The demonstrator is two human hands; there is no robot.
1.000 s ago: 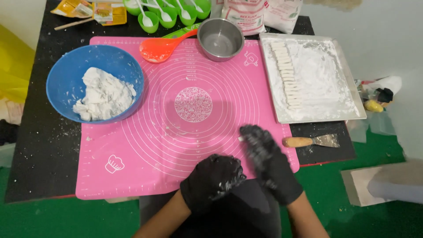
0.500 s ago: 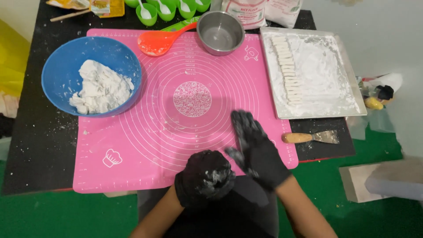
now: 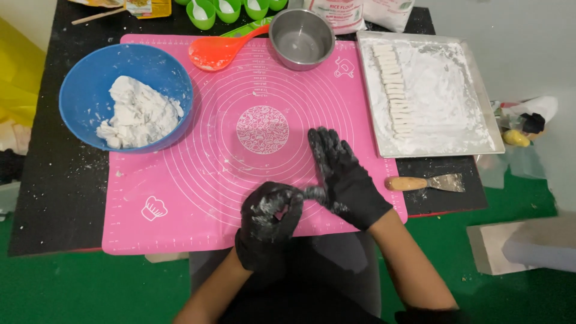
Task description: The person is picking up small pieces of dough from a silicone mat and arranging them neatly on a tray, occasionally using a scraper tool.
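We count about 12 dough strips laid on the floured tray, upper right. Much dough remains in the blue bowl, upper left. Left hand grip pinched together; right hand flat, fingers apart.

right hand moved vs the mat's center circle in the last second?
Yes. The right hand has gone up the pink mat, away from its near edge: the fingertips now lie level with the center circle, just right of it.
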